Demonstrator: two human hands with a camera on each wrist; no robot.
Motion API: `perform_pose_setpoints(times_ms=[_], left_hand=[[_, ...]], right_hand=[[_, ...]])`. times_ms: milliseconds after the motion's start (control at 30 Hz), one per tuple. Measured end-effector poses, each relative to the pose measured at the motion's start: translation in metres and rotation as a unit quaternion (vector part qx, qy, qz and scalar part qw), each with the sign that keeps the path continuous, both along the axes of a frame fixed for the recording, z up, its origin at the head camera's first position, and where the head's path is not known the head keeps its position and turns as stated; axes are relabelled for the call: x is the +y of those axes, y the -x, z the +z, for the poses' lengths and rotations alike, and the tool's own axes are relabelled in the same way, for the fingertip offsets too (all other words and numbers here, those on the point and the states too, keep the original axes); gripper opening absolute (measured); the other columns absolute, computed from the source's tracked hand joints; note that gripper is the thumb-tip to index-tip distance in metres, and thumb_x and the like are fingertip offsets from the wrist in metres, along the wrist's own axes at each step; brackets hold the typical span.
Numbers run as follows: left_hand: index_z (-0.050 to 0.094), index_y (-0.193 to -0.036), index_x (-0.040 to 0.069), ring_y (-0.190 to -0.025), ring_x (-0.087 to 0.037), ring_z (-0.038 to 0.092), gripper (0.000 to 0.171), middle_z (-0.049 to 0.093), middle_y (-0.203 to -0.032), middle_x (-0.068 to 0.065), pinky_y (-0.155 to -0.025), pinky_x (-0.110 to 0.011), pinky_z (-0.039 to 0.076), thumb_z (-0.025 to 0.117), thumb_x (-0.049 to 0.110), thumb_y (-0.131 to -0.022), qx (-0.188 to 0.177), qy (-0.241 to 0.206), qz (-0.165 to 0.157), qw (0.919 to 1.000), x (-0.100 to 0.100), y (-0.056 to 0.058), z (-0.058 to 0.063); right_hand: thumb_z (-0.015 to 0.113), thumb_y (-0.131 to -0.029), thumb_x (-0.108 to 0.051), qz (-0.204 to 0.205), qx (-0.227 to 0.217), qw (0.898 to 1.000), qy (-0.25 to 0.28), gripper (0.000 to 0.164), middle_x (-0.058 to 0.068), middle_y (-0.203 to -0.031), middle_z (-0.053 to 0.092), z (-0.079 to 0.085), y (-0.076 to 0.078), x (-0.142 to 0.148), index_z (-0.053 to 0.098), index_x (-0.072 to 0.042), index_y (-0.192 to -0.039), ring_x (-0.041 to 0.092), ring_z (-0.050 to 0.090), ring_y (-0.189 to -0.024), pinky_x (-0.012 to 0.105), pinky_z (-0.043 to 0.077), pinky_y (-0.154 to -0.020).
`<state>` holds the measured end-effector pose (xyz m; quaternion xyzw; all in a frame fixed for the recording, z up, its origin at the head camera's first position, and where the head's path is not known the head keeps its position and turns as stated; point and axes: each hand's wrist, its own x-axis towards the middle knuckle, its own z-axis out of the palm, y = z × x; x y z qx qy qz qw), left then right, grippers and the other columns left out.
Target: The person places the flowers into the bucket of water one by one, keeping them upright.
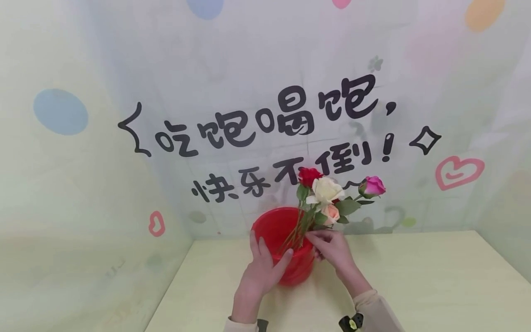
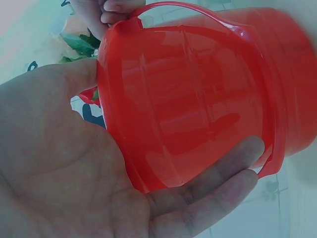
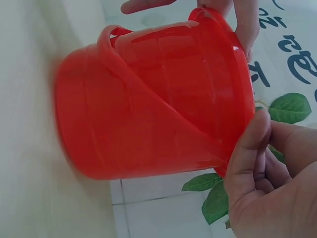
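A red plastic bucket (image 1: 296, 269) with a red handle (image 2: 198, 7) stands on the table. Several long-stemmed roses lean to the right out of it: a red rose (image 1: 309, 176), a white rose (image 1: 327, 190), a peach rose (image 1: 331, 214) and a magenta rose (image 1: 373, 186). My left hand (image 1: 261, 272) holds the near left rim, thumb over the edge and two fingers along the outer wall in the left wrist view. At the right rim my right hand (image 1: 333, 249) pinches the edge between thumb and fingers, beside green leaves (image 3: 215, 203). The stems' lower ends are hidden inside the bucket.
The pale table (image 1: 423, 276) extends to both sides of the bucket. Close behind it rises a light backdrop (image 1: 249, 55) with black lettering and coloured shapes; another printed panel (image 1: 83, 193) stands along the left.
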<state>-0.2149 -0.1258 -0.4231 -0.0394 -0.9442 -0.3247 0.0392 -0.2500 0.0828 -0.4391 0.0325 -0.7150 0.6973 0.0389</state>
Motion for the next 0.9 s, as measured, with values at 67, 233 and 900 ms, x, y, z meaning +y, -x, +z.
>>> perform_pose_setpoints(times_ms=[67,233,900], left_hand=[[0.006,-0.163,-0.009,-0.084,-0.032,0.071,0.115,0.041,-0.152,-0.030,-0.074,-0.052,0.064,0.066,0.060,-0.094,-0.001,0.001,-0.001,1.0000,0.001,0.001,0.000],[0.006,-0.164,-0.008,-0.084,-0.031,0.071,0.115,0.042,-0.152,-0.030,-0.073,-0.052,0.064,0.066,0.060,-0.094,-0.007,0.002,0.001,1.0000,0.002,0.000,0.002],[0.038,-0.159,-0.005,-0.132,-0.051,0.054,0.093,0.032,-0.166,-0.026,-0.095,-0.064,0.056,0.066,0.057,-0.096,0.031,0.091,0.031,0.9948,-0.018,-0.014,0.016]], right_hand=[[0.073,-0.100,-0.014,0.001,0.006,1.000,0.002,0.024,0.006,-0.066,0.063,0.000,-0.003,0.001,0.077,0.006,-0.113,0.012,0.059,-0.055,0.025,0.057,-0.055],[0.074,-0.101,-0.018,0.008,0.006,1.000,-0.001,0.030,0.008,-0.074,0.066,0.000,-0.011,0.007,0.075,0.004,-0.121,0.015,0.062,-0.061,0.026,0.059,-0.059],[0.059,-0.103,-0.060,0.027,0.077,0.905,-0.418,0.059,0.009,-0.138,0.069,0.070,-0.089,0.062,0.071,-0.014,-0.139,0.038,0.061,-0.131,0.062,0.049,-0.105]])
